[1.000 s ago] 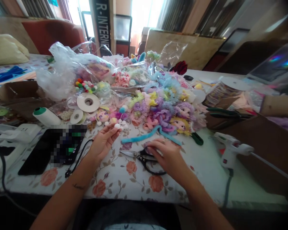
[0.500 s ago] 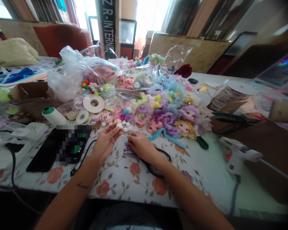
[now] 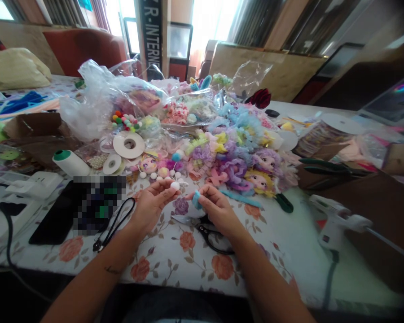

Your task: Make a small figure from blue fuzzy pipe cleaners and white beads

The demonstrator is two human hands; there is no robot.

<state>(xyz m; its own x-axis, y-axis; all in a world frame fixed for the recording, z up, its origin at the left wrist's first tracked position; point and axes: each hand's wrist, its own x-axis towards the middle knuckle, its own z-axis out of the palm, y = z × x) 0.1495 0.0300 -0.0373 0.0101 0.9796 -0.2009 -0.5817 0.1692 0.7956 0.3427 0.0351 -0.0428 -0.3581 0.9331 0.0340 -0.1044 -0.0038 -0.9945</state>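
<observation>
Between thumb and fingertips, my left hand (image 3: pixel 155 199) pinches a small white pompom (image 3: pixel 175 185). Just to its right, my right hand (image 3: pixel 218 207) grips a small curled light-blue fuzzy piece (image 3: pixel 197 199). The two hands are close together but apart, above the flowered tablecloth (image 3: pixel 175 264). Black-handled scissors (image 3: pixel 212 237) lie under and beside my right hand, blades toward the left. A blue fuzzy strip (image 3: pixel 244 198) rests on the cloth behind the right hand. Several white pompoms (image 3: pixel 164 172) lie beyond the left fingers, close to a doll head (image 3: pixel 150 164).
A heap of pastel ruffles (image 3: pixel 232 152) and clear plastic bags (image 3: pixel 101 98) spreads across the back. At left lie a black phone (image 3: pixel 54 215), a thread cone (image 3: pixel 70 163) and a power strip (image 3: pixel 16 215). A glue gun (image 3: pixel 336 220) and pliers (image 3: pixel 326 166) sit at right.
My right hand has lifted from the table near the scissors and now holds the curled blue piece. My left hand has moved slightly right with the white pompom.
</observation>
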